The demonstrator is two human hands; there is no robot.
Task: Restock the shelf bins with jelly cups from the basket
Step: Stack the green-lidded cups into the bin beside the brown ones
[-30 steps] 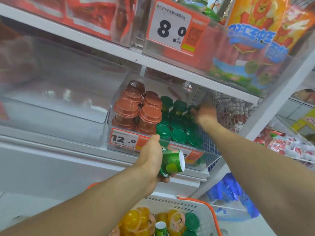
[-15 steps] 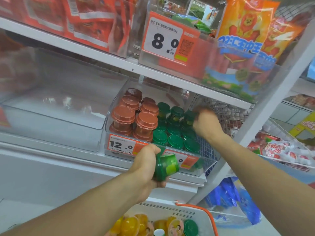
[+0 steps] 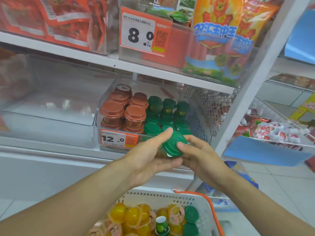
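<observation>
Two hands meet around one green jelly cup (image 3: 173,144) just in front of the clear shelf bin (image 3: 102,106), below its front edge and above the basket (image 3: 201,203). The cup is lying on its side: its green lid is turned up and toward the camera, and its long axis runs from that lid away toward the shelf. The cup is cradled by the left hand (image 3: 148,159), whose palm is turned up, with the fingers under it and the thumb stretched along the lid's upper left rim. The right hand (image 3: 198,155) is closed on the cup from the right, with a fingertip resting on the lid and the other fingers curled behind the rim.

Inside the bin, brown-lidded cups (image 3: 123,110) are stacked on the left and green-lidded cups (image 3: 164,114) are packed on the right, all standing upright. A price tag (image 3: 113,138) reading 12.0 is fixed to the bin's front. The neighbouring clear bin (image 3: 47,130) stands to the left.

In the white basket with an orange rim, yellow jelly cups (image 3: 129,217) are heaped beside several green cups (image 3: 190,214), one of which is lying base-up.
</observation>
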